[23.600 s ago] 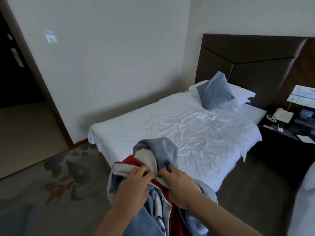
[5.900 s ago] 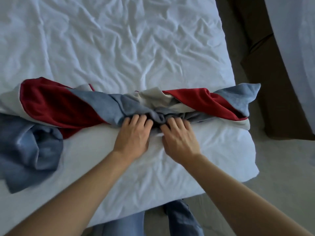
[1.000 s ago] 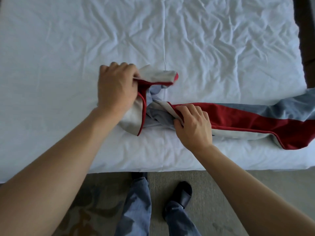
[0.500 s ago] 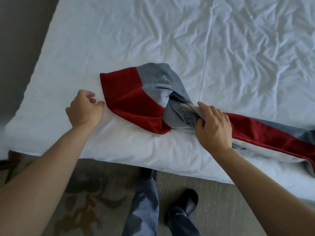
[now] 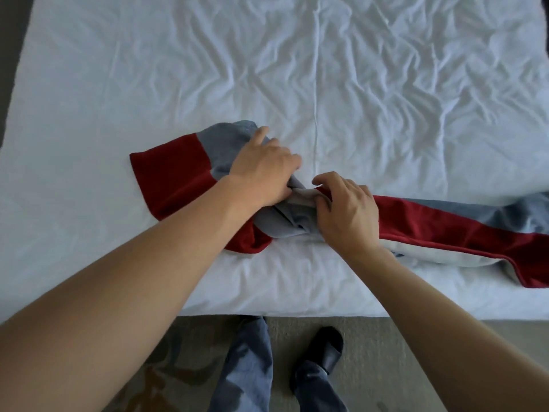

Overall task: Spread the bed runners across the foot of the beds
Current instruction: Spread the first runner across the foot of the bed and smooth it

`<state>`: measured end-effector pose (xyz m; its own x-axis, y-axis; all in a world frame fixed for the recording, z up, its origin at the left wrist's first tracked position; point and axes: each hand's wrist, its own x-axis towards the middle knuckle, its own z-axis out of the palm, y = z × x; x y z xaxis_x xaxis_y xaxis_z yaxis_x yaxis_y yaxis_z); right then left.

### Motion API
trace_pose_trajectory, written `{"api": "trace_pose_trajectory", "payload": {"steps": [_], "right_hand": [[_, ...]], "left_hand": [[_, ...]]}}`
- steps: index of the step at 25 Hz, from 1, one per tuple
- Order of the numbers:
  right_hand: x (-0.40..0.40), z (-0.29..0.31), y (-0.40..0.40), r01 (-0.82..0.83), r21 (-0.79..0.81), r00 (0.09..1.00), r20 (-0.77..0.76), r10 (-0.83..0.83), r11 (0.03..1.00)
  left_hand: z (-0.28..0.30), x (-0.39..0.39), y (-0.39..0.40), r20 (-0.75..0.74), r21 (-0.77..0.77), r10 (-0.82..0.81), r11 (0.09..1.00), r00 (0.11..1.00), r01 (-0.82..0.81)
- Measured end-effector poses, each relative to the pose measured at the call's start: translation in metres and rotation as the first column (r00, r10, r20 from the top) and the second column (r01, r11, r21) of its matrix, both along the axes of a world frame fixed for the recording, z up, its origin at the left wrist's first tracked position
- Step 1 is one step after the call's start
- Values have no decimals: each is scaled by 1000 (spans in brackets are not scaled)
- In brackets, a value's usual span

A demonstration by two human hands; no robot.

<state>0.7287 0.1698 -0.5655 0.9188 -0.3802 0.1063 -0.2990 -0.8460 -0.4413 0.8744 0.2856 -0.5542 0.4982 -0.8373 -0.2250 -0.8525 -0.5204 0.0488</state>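
Observation:
A red, grey-blue and off-white bed runner (image 5: 439, 224) lies across the near end of a bed with a wrinkled white sheet (image 5: 297, 69). Its right part stretches flat-ish to the frame's right edge; its left end (image 5: 172, 176) is spread open in red. The middle is twisted and bunched. My left hand (image 5: 264, 171) grips the grey fold at that twist. My right hand (image 5: 347, 212) pinches the bunched cloth just to the right, a finger-width from the left hand.
The bed's near edge (image 5: 297, 310) runs across the lower frame. Below it is patterned carpet (image 5: 148, 382) with my legs and dark shoes (image 5: 323, 349). A dark strip of floor (image 5: 12, 40) shows past the bed's left side.
My left hand has moved right from the bare sheet onto the runner's twisted middle and closed on it. The right hand keeps its grip there. The view has shifted slightly right.

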Motion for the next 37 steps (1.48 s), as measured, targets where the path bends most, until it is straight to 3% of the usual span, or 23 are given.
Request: {"api": "trace_pose_trajectory", "payload": {"steps": [2, 6, 12, 14, 17, 19, 21, 22, 24, 26, 29, 32, 34, 37], "right_hand": [[3, 2, -9, 29, -1, 1000, 0, -29, 1000], [13, 5, -25, 90, -5, 996, -12, -90, 996], [14, 1, -45, 129, 6, 979, -163, -126, 992], [22, 3, -40, 117, 36, 977, -182, -108, 993], [36, 6, -28, 107, 85, 979, -181, -90, 991], [40, 5, -26, 93, 95, 974, -217, -71, 991], [39, 2, -27, 85, 80, 964, -259, -61, 993], [38, 2, -29, 81, 71, 959, -277, -58, 994], [37, 0, -30, 76, 58, 952, -302, -55, 995], [39, 0, -33, 84, 45, 955, -290, -67, 995], [44, 7, -35, 65, -14, 986, -156, -67, 998], [46, 16, -42, 82, -75, 996, -16, -84, 994], [42, 18, -40, 92, -77, 995, -29, -94, 993], [34, 10, -27, 47, -71, 984, -170, -58, 996]], "left_hand": [[-3, 14, 3, 74, 26, 18, 999, 997, -20], [5, 58, 49, 133, -150, 250, 962, 959, -229], [13, 80, 130, 196, -109, 515, 857, 834, -503], [7, 76, 128, 219, -132, 513, 859, 830, -495], [5, 73, 90, 111, -281, 347, 910, 931, -305], [-1, 76, 63, 93, -172, 180, 972, 979, -163], [-12, 81, 47, 87, 134, 118, 982, 989, -129], [-18, 84, 44, 79, 250, 150, 954, 985, -166], [-17, 87, 46, 99, 330, 251, 905, 963, -270], [-14, 89, 48, 126, 267, 273, 917, 954, -297], [-1, 104, 45, 263, -94, 218, 975, 940, -200], [19, 114, 41, 352, -408, 323, 898, 879, -166], [19, 98, 53, 318, -443, 319, 882, 893, -158], [2, 48, 91, 156, -300, 276, 928, 949, -220]]}}
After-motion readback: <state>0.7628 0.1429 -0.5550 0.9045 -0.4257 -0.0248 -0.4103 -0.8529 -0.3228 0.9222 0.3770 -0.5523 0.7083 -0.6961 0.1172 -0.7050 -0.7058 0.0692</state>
